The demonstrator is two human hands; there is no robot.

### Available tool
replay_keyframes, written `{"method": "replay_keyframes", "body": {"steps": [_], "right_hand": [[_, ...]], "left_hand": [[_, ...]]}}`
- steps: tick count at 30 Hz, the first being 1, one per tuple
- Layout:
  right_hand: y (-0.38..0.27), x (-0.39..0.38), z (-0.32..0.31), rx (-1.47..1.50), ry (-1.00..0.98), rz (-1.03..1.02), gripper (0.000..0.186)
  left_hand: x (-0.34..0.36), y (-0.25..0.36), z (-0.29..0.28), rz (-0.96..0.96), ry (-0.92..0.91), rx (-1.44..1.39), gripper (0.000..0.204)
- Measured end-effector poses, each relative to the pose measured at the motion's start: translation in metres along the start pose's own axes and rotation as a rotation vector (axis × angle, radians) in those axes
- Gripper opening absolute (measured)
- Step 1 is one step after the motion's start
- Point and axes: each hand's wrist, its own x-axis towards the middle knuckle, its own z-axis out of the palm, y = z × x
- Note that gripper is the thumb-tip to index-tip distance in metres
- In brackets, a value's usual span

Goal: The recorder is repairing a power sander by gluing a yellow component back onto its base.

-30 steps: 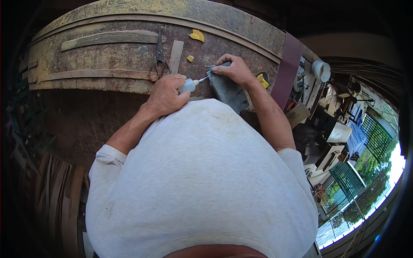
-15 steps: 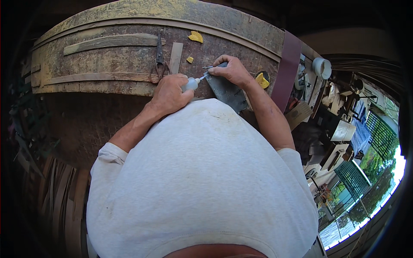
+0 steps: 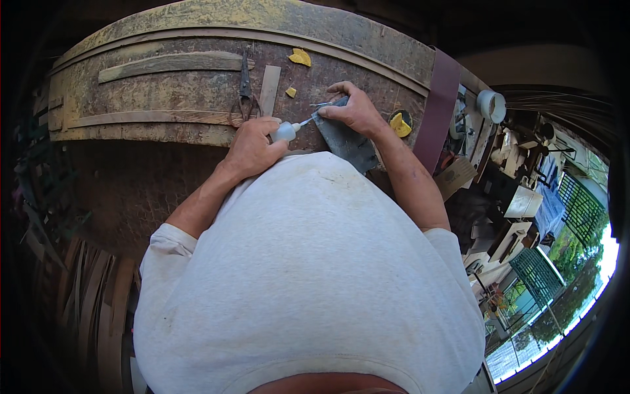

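Note:
My left hand (image 3: 251, 146) is closed around a small white squeeze bottle (image 3: 283, 132), which lies tilted with its thin nozzle pointing right. The nozzle tip is close to the upper left corner of a dark grey flat slab (image 3: 348, 141) at the bench's near edge; whether it touches cannot be made out. At that same corner my right hand (image 3: 357, 113) pinches a thin, shiny, metal-looking piece (image 3: 321, 104), too small to name, with the fingers bent over the slab. The slab's lower end runs down beside my shirt.
On the worn wooden bench (image 3: 177, 88) lie old scissors (image 3: 245, 92), a flat wood strip (image 3: 269, 88), a long curved wood piece (image 3: 174, 64) and yellow chunks (image 3: 300, 57). To the right are a round dark container with yellow bits (image 3: 400, 123), a maroon band (image 3: 438, 105) and a white tub (image 3: 491, 105).
My left hand and the bottle have drawn slightly left, and more of the bottle shows between the fingers. My right hand has shifted only a little at the slab's corner.

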Motion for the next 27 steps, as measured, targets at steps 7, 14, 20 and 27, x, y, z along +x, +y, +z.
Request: {"method": "replay_keyframes", "body": {"steps": [7, 14, 20, 27], "right_hand": [[0.014, -0.007, 0.01, -0.152, 0.124, 0.047, 0.08], [0.025, -0.018, 0.01, 0.085, -0.016, -0.013, 0.05], [0.028, -0.018, 0.008, 0.151, -0.027, -0.01, 0.039], [0.023, -0.022, -0.001, 0.175, -0.088, 0.022, 0.043]], "left_hand": [[-0.01, -0.02, -0.017, -0.198, -0.035, -0.474, 0.043], [0.01, -0.022, -0.014, -0.204, -0.06, -0.548, 0.05], [0.022, -0.021, -0.009, -0.181, -0.085, -0.532, 0.05], [0.032, -0.018, -0.012, -0.192, -0.108, -0.494, 0.049]]}}
